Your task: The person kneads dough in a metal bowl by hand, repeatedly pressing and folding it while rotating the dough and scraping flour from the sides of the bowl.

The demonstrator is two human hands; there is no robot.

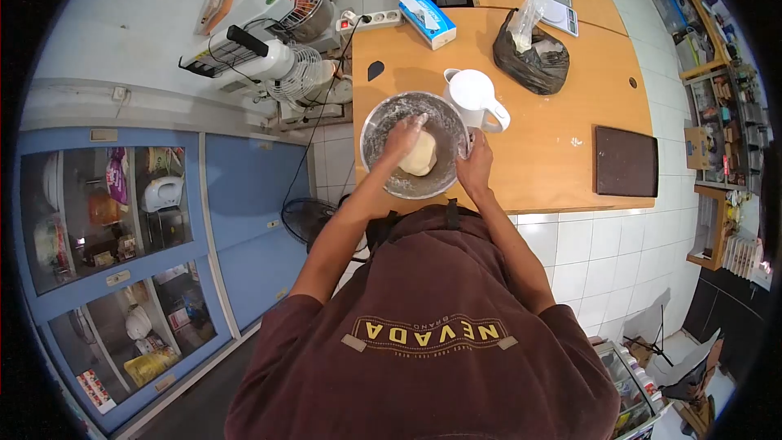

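Observation:
A steel mixing bowl (376,124) sits at the table's near left edge, its inner wall dusted with flour. In it lies a smooth, pale ball of dough (420,156). My left hand (402,138) reaches into the bowl, its floury fingers curled against the upper left side of the dough. At the bowl's right rim my right hand (476,160) is closed, gripping the edge. Just behind that hand stands a white plastic jug (472,91) with its handle toward the right.
Behind are a tissue pack (432,23), a power strip (376,19), a black plastic bag (533,65) and a kitchen scale (559,16). A dark tray (626,161) lies at the right of the wooden table (554,155). Mixers (281,61) and a blue cabinet (244,187) stand left.

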